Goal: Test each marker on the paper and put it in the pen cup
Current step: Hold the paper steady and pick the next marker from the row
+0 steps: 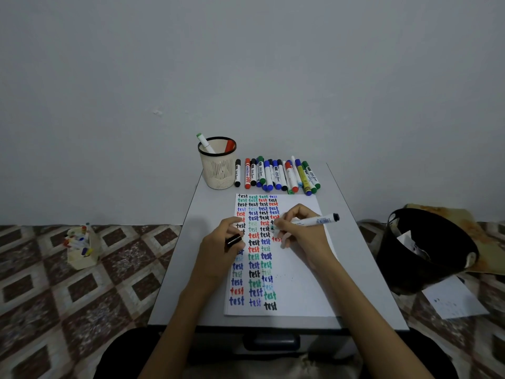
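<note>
Pinching a white-barrelled marker near its tip, the fingers of the right hand are curled round it. The tip is down on the paper and the black rear end points toward the desk's right edge. The heel of this hand rests on the sheet. The fingers of the left hand are curled round a black cap, and the hand lies on the left part of the paper, covering some of the writing.

The white paper lies lengthwise at the middle of the grey desk, reaching almost to the near edge. It carries the word "test" many times in black, red, blue and green, 4 columns wide at the top, and the marker tip is at the 4th column. The sheet's right side is blank.

Near the far left corner of the desk stands the pen cup, a cream mesh cup with a black rim, holding 2 markers: a green-capped one leaning left and a red one. Just beside it, a row of capped markers lies along the far edge, partly overlapping.

On the patterned floor to the left of the desk sits a small box of markers. To the right are a black bin and a loose sheet.
</note>
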### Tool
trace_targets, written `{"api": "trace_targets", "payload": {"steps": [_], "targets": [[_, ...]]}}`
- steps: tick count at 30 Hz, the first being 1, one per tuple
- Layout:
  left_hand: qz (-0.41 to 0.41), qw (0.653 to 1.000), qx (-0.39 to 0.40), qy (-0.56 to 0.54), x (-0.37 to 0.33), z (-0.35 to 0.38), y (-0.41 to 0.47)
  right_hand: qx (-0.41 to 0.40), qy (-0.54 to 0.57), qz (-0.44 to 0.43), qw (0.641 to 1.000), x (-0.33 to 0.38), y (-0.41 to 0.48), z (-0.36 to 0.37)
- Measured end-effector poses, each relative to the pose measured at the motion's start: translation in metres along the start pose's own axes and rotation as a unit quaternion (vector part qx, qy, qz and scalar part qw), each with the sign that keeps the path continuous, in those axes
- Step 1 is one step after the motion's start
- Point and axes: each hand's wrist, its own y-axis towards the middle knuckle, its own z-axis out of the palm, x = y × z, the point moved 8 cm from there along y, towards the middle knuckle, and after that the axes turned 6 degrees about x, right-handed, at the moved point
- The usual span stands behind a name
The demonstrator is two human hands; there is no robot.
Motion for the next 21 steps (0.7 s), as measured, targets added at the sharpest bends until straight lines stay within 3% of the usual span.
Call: {"api": "trace_targets", "payload": {"steps": [21], "targets": [[-0.009, 1.0, 0.005, 0.021, 0.002, 0.002, 0.002, -0.013, -0.158, -0.014, 0.987, -0.011, 0.005, 0.006]]}}
